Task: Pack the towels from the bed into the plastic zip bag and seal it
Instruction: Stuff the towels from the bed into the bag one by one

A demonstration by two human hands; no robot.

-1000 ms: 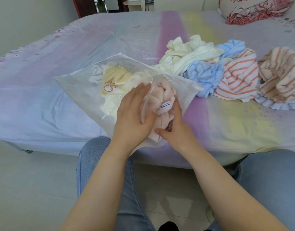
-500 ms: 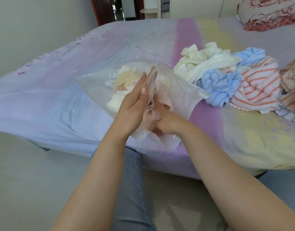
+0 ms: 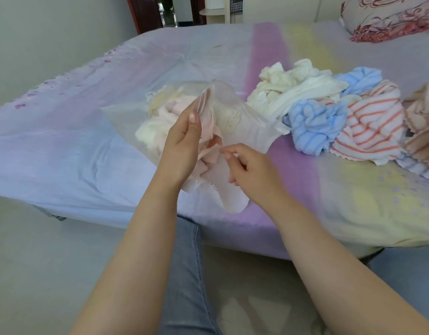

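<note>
L grip [image 3: 182, 141] grasps crinkly plastic bag [image 3: 245, 126] rim; R grip [image 3: 247, 170] loose, empty.

A wide bed [image 3: 63, 141] fills the room, its sheet washed in pale blue, purple and yellow bands. A red-patterned pillow [image 3: 390, 22] lies at the far right corner. Plain pale walls [image 3: 51, 32] rise behind; a dark red door frame [image 3: 133, 13] opens beyond. The floor [image 3: 27, 262] looks like light tile, perhaps.

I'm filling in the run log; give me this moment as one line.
stage: packing | left hand: holds zip bag mouth up | right hand: at pink towel in mouth | loose towels on bed | unsealed
</note>
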